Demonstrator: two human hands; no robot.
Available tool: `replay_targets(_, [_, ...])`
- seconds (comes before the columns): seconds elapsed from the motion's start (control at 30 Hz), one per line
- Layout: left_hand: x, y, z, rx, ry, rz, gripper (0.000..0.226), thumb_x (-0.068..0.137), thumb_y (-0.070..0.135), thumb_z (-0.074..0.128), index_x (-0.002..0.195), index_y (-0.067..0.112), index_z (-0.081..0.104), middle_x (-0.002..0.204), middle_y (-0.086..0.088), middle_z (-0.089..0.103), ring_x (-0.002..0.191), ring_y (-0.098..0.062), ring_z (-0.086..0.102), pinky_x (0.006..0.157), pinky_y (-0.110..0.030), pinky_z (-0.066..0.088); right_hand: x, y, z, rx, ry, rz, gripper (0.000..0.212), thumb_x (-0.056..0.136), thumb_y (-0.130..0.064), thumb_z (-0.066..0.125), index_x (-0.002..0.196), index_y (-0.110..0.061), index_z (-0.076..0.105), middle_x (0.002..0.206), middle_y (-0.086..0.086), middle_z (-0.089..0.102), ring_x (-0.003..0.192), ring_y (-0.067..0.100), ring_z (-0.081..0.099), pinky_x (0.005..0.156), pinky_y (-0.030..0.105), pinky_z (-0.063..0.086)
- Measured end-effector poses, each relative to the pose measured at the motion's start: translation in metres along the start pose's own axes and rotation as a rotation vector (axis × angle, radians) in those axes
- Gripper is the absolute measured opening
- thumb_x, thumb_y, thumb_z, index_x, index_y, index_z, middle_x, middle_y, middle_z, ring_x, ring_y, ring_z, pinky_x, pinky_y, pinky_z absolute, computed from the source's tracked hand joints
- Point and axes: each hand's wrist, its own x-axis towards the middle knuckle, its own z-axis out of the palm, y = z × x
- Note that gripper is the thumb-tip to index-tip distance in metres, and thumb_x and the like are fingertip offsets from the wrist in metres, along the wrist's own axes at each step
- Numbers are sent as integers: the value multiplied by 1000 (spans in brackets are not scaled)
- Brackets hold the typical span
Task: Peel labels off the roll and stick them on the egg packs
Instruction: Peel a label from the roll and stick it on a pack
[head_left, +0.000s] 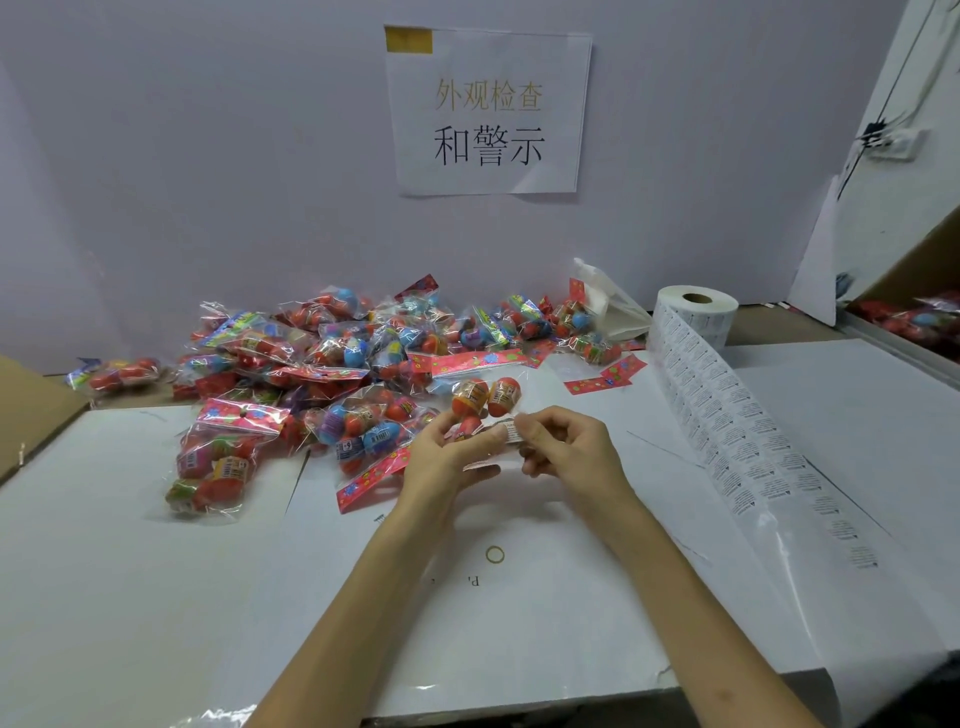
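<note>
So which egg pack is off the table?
The egg pack held between left hand and right hand; the rest lie on the table.

One egg pack (485, 402) sits above the middle of the counter (130, 597), between the left hand (447, 457) and right hand (571, 447). Left of and behind it lies the heap of packs (322, 353). Right of and behind it stands the label roll (696, 309); its strip (727, 415) runs forward along the pack's right. A rubber band (494, 554) lies before it, a sign (488, 109) on the wall behind.
</note>
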Motion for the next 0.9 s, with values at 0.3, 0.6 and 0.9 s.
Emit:
replay_targets(0.3, [4,-4,0,-21,118,2,32,87,3,69,118,13,67,103,-11,77,90,-24,75,68,-31,58,-4,-2,3,-4,-86,5,9,98,-15,66,99,-8,72,77,3,72,62,18,68,64,25,58])
replay_targets(0.6, [5,-2,-2,-143,41,-23,26,93,2,64,119,7,66,105,-14,75,84,-17,75,72,-28,59,-4,-7,-1,-19,-140,-10,20,91,-5,72,109,-14,70,94,12,69,74,20,70,75,31,60])
replay_targets(0.9, [-2,-4,6,-9,-94,-28,43,80,-8,76,121,4,67,108,-20,74,90,-24,73,75,-28,57,0,-7,-4,51,35,25,17,94,-28,69,106,-15,72,97,5,75,91,22,71,81,47,60])
